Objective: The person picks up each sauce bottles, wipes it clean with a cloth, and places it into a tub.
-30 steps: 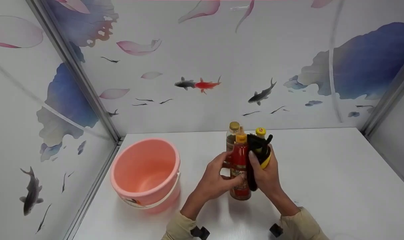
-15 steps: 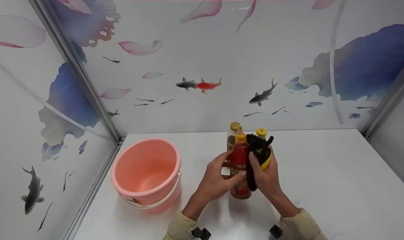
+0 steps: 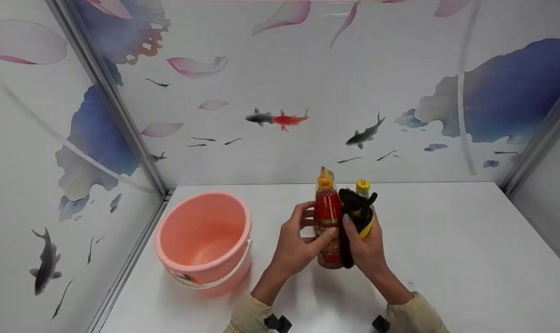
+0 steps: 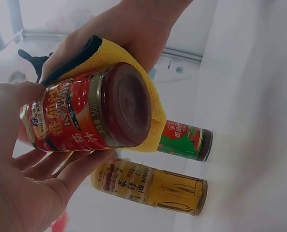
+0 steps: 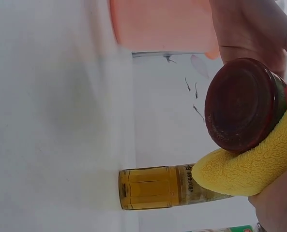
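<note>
My left hand (image 3: 298, 240) grips a red ketchup bottle (image 3: 327, 208) with an orange nozzle cap, lifted off the table. In the left wrist view, fingers and thumb wrap around its label. My right hand (image 3: 366, 243) holds a black-and-yellow cloth (image 3: 353, 208) against the bottle's right side. The cloth's yellow towelling (image 5: 245, 169) lies along the bottle near its base (image 5: 240, 104) in the right wrist view. Behind the hands stand an amber oil bottle (image 4: 153, 188) and a yellow-capped bottle (image 3: 363, 186) with a green-and-red label (image 4: 182, 140).
A pink bucket (image 3: 206, 273) with a white handle stands on the white table (image 3: 464, 249) to the left. Printed panels (image 3: 280, 157) with fish and petals enclose the table at the back and sides.
The ketchup bottle has risen slightly, its nozzle shifting left and now covering much of the bottle behind. Both hands keep hold of bottle and cloth. The head view has shifted a little.
</note>
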### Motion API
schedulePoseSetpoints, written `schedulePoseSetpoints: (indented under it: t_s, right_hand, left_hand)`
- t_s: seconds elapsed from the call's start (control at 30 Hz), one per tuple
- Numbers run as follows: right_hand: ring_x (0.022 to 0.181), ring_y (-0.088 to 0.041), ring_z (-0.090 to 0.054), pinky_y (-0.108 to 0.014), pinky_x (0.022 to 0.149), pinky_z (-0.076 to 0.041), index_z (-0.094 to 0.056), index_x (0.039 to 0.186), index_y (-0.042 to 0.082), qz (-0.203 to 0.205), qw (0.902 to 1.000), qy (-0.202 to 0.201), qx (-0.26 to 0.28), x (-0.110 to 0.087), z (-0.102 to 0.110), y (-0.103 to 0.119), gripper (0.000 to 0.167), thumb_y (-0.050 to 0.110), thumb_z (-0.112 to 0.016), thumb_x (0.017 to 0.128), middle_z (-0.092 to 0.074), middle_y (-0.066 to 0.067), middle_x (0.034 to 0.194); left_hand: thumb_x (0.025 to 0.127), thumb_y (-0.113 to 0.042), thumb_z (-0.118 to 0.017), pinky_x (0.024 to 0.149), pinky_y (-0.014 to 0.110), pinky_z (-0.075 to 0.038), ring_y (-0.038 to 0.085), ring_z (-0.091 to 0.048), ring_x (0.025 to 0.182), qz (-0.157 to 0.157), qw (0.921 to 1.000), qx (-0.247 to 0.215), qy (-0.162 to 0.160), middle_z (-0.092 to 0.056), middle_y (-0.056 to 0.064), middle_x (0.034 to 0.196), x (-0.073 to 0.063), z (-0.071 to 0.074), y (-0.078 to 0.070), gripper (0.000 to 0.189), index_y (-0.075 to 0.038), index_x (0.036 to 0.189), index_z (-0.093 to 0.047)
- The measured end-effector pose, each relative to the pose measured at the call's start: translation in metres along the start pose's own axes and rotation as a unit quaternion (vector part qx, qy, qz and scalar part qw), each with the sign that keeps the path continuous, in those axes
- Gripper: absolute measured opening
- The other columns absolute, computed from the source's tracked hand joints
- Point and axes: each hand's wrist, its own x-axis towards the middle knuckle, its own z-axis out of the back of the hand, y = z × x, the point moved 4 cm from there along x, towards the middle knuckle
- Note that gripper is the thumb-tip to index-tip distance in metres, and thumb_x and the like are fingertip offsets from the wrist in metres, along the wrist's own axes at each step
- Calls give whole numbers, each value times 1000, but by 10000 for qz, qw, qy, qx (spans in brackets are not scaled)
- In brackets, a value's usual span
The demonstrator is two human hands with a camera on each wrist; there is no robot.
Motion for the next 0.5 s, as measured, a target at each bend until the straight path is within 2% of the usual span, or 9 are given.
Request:
schedulePoseSetpoints:
  t_s: [0.27, 0.5]
  right_hand:
    - [116, -23, -68, -29, 101, -60, -46, 155, 11, -201, 9997, 47, -117, -5, -6, -5, 50, 3, -62, 108, -65, -6, 134]
    - [116, -23, -68, -28, 100, -60, -45, 155, 12, -259, 9995, 48, -151, -6, -8, -6, 51, 4, -62, 108, -65, -7, 133]
  left_hand:
    - [99, -37, -79, 83, 37, -68, 20, -71, 122, -37, 9985, -270, -473, -66, 0, 146, 3, 7, 1, 67, -26, 157, -48]
    - [99, -39, -79, 80, 36, -68, 20, -70, 118, 57, 9990, -172, -415, -64, 0, 145, 4, 9, 2, 66, -28, 157, -51]
